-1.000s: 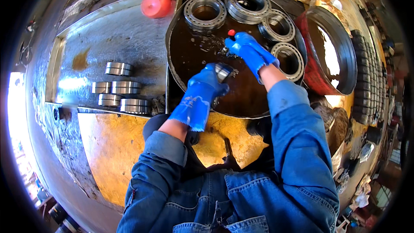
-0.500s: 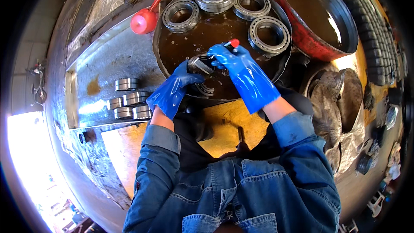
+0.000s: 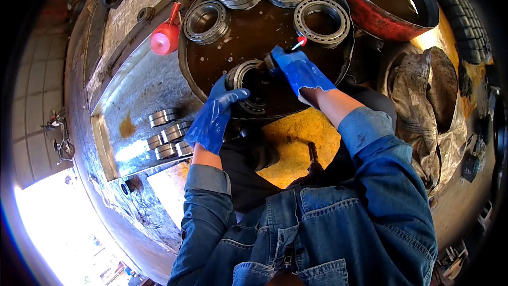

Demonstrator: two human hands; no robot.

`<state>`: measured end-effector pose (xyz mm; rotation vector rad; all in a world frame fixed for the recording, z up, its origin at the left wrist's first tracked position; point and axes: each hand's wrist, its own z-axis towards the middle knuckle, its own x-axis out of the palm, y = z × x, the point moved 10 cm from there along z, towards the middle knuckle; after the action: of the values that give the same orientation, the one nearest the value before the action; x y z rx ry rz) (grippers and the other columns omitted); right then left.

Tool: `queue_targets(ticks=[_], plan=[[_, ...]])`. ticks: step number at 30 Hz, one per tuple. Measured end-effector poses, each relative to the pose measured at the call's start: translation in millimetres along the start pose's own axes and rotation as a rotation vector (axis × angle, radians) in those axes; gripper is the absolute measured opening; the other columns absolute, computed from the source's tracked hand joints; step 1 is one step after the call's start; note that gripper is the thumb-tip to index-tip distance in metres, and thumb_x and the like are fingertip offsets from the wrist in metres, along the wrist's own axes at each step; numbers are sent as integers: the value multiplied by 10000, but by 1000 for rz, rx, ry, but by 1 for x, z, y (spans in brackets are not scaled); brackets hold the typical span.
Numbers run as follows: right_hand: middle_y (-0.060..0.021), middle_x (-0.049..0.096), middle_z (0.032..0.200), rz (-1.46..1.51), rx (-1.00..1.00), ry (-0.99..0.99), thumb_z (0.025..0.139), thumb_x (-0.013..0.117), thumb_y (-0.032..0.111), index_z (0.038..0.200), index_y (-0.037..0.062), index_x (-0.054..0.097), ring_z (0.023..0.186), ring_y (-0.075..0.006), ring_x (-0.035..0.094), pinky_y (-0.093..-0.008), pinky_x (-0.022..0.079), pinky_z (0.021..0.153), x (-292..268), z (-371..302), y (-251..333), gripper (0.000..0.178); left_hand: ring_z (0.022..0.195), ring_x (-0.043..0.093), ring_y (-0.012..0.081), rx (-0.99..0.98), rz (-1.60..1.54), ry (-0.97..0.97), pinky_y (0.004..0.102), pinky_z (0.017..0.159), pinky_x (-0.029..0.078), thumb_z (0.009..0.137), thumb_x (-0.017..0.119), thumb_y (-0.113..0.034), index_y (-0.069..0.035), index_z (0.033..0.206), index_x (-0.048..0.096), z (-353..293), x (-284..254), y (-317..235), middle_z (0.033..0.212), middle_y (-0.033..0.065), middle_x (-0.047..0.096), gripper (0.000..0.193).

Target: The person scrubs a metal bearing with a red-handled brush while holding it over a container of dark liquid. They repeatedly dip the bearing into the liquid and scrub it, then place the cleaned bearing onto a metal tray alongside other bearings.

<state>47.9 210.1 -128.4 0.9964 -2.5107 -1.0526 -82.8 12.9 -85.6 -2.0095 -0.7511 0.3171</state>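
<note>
My left hand (image 3: 216,108), in a blue rubber glove, grips the left side of a metal bearing ring (image 3: 236,78) and tilts it above brown liquid. My right hand (image 3: 304,73), gloved alike, is closed on a brush (image 3: 271,64). The red and white end of its handle sticks up past the fingers, and its dark head is near the ring's right side. Both hands are over the near part of a round tub (image 3: 186,66) holding the liquid. Another bearing (image 3: 253,107) shows partly at the tub's near edge, just below the held ring.
Several large roller bearings (image 3: 321,21) sit along the tub's far side. Left of it, a metal tray (image 3: 127,122) carries several shiny rings (image 3: 164,117) and a red funnel-like vessel (image 3: 165,38). A red drum (image 3: 365,13) of liquid and a crumpled sack (image 3: 423,111) stand right.
My right hand has moved slightly right and down with the brush, and the ring has turned so its opening shows. The view has shifted and tilted.
</note>
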Motion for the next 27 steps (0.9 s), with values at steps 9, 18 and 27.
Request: queue_targets(ticks=[9,18,27], plan=[[-151,769,1025,-206,-172,11,1052,584,284,1189,19,720,901,-253,738,-345,581,823,-13,-37,21,328,1139,681,219,-4,61,-130,342,1028,507,1004,691,-384,62,1372,632,10,-23,4,1274,136,720,581],[-118,777,1048,38,-276,604,1027,654,286,1219,46,737,938,-198,735,-327,596,844,74,-44,18,318,1181,663,245,-74,241,-359,347,1089,465,1067,507,-571,62,1411,606,6,-40,2,1335,154,699,728],[-174,775,1115,-715,-713,843,971,694,173,1187,52,771,1024,-259,750,-365,597,913,77,-100,9,259,1097,699,214,-120,48,-272,330,1008,528,1048,563,-547,30,1367,653,-2,-22,-6,1267,125,731,666]])
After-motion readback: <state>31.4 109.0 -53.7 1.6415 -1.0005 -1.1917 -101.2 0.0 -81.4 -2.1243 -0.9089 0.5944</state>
